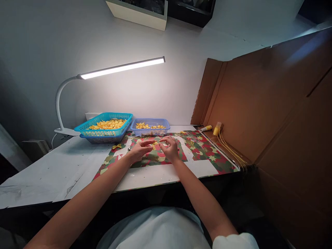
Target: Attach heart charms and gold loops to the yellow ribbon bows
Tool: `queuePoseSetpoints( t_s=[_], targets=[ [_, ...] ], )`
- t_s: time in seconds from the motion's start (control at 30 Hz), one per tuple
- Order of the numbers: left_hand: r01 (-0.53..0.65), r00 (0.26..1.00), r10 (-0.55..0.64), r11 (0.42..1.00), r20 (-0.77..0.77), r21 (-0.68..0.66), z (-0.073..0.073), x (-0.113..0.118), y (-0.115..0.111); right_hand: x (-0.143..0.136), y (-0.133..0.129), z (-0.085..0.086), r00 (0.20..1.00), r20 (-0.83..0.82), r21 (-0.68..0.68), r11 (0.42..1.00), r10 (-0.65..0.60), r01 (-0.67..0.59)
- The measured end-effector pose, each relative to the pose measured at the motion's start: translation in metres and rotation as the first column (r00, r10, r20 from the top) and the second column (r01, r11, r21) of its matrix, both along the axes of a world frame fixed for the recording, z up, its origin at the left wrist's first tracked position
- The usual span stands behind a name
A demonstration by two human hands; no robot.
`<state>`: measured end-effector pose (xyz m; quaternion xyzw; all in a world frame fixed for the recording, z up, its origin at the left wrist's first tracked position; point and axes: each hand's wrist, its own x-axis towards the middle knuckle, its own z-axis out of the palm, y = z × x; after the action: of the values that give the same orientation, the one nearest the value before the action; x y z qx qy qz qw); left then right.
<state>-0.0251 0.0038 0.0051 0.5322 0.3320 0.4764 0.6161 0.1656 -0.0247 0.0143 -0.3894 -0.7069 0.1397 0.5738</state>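
A small yellow ribbon bow (155,145) is between my two hands, just above the patterned sheet. My left hand (140,150) pinches its left side with the thumb and fingers. From the other side, the fingertips of my right hand (169,148) close on the bow's right side. The fingers partly cover it, so its finer details are too small to tell. Another yellow bow (116,146) lies on the sheet to the left of my left hand.
A turquoise basket (103,132) of yellow pieces rests on a blue one at the back left. Beside it stands a lilac basket (150,132) with more yellow pieces. A lamp (123,67) hangs overhead. Yellow cords (230,150) and spools (217,129) lie by the cardboard wall (272,100).
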Motion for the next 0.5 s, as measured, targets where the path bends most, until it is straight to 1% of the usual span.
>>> queuePoseSetpoints(
  t_s=[0.1,0.2,0.33,0.5],
  targets=[
    [0.0,0.999,0.003,0.998,-0.054,0.062,-0.0021,0.0015,0.001,-0.0013,-0.003,0.0009,0.996,0.094,0.037,0.999,0.006,-0.01],
    [0.023,0.993,-0.009,0.993,-0.121,0.115,-0.0032,0.0031,0.0016,-0.0038,-0.0018,-0.0011,0.985,0.175,0.041,0.999,-0.005,-0.002],
    [0.052,0.981,-0.018,0.984,-0.193,0.17,-0.0023,0.0043,0.0008,-0.0046,0.0021,-0.0048,0.968,0.247,0.034,0.999,-0.035,0.027],
    [0.091,0.965,-0.033,0.973,-0.261,0.213,0.0002,0.0049,-0.0035,-0.0051,0.0039,-0.0077,0.946,0.322,0.013,0.999,-0.038,0.036]
  ],
)
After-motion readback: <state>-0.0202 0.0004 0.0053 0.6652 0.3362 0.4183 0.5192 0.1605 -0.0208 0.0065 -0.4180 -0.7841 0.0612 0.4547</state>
